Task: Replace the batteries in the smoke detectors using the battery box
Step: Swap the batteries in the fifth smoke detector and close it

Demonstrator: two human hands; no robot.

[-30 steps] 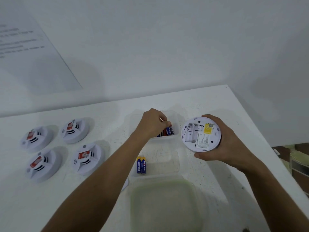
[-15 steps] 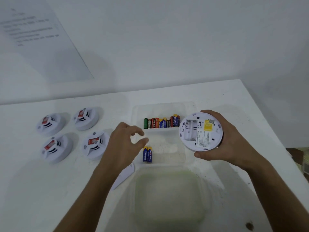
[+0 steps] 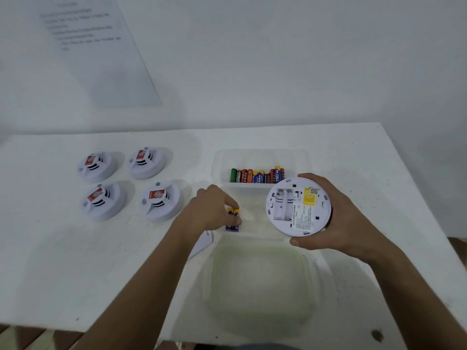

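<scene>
Left hand [image 3: 213,210] pinching the pair of blue-and-yellow batteries [image 3: 233,219] in the clear plastic battery box [image 3: 255,157] on the white bench [image 3: 50,274], right hand [image 3: 338,215] gripping the upturned round white smoke detector [image 3: 298,207], empty bay facing up: best lifted together, polarity checked first.
</scene>
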